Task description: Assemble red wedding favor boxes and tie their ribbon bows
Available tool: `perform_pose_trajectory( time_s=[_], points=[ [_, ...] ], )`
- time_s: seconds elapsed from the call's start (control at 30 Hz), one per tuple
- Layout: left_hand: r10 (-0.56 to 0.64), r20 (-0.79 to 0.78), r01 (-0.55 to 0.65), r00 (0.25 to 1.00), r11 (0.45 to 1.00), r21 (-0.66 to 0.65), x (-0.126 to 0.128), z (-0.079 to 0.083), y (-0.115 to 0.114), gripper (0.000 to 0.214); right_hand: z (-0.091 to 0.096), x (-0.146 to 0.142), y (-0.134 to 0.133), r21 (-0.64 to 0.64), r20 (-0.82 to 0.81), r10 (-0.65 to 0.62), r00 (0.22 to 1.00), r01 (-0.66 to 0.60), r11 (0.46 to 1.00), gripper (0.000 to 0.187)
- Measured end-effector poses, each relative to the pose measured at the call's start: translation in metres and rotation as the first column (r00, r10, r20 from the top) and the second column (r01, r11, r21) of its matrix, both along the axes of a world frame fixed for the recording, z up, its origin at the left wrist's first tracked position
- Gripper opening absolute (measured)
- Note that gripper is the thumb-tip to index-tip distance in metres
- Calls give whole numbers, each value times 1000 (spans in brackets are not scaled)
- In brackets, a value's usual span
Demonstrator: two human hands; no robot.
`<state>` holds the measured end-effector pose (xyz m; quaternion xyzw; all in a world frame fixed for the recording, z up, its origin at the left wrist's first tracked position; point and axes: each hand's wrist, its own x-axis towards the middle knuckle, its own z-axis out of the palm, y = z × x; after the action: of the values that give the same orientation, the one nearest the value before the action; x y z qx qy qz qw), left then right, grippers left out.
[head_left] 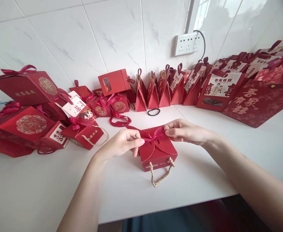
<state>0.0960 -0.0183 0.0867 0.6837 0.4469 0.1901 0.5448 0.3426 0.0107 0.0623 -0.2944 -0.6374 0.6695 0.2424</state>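
A small red gift box [157, 153] with a beige rope handle [161, 175] stands on the white table [46, 190] in front of me. A dark red ribbon [151, 136] crosses its closed top flaps. My left hand [122, 143] pinches the ribbon's left end at the box's left edge. My right hand [185, 131] pinches the ribbon's right end above the box's right side. Both hands have their fingers closed on the ribbon.
Several red gift boxes [25, 125] are heaped at the left. A row of red paper bags [164, 91] lines the tiled wall, with larger bags [257, 103] at the right. A black hair band [154, 112] lies behind the box. A wall socket [186, 43] is above.
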Motion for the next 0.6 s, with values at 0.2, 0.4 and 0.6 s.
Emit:
perform_pose_trajectory(
  time_s=[0.2, 0.4, 0.6],
  points=[
    [-22, -14, 22, 1000, 999, 27, -1, -2, 1, 28, -5, 0, 2, -30, -48, 14, 999, -15, 999, 35],
    [-31, -1, 31, 1000, 999, 18, -1, -3, 2, 27, -8, -2, 2, -32, -91, 31, 995, -34, 999, 32],
    [-45, 6, 46, 999, 999, -9, 1, 0, -2, 28, -8, -5, 0, -69, -88, -5, 996, -1, 998, 28]
  ],
)
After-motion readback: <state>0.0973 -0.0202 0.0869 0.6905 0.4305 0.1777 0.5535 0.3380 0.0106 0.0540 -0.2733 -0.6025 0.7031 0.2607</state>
